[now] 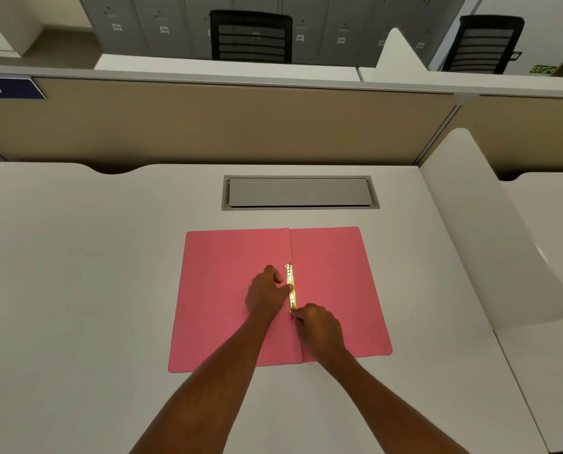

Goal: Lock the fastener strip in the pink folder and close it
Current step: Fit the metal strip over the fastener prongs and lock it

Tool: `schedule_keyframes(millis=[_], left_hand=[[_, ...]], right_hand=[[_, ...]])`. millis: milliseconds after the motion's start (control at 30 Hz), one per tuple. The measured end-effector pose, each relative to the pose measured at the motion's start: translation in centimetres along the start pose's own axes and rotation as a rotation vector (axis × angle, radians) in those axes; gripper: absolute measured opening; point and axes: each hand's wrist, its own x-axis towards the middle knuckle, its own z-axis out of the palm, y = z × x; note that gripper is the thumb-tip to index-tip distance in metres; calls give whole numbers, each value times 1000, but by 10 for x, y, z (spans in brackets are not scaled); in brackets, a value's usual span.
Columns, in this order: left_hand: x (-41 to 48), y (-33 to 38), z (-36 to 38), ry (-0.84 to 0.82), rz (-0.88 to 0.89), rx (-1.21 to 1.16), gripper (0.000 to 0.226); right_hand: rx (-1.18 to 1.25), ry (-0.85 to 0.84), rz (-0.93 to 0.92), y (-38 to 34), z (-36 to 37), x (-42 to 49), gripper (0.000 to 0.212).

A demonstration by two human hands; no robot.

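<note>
The pink folder (227,283) lies open and flat on the white desk (77,273), its spine running away from me. A shiny yellow metal fastener strip (290,285) sits along the spine, just right of the fold. My left hand (265,294) rests on the left leaf with its thumb and fingertips pressed against the middle of the strip. My right hand (319,326) pinches the strip's near end with curled fingers. The near end of the strip is hidden under those fingers.
A grey cable hatch (299,193) is set into the desk beyond the folder. A tan partition (208,126) closes the back, and a white curved divider (489,231) stands on the right. Black chairs (250,36) and grey lockers lie beyond.
</note>
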Motion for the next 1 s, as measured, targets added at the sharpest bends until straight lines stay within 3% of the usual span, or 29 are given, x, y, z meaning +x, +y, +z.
schedule_keyframes(millis=[133,233,333,600,1000], left_hand=[[-3,-1,2,16,78,55,29],[-7,-8,0,98,266,312,28],[-9,-19,-1,63,349,399,35],[-5,-28,-7,-152,421,512,51],[-5,-30,-8,-178,388,566,58]], right_hand=[[35,11,5,1,-1,-1,32],[47,5,12,0,-2,0,31],[42,8,15,1,-1,0,30],[54,-1,21,3,0,0,30],[-6,17,27,3,2,-2,31]])
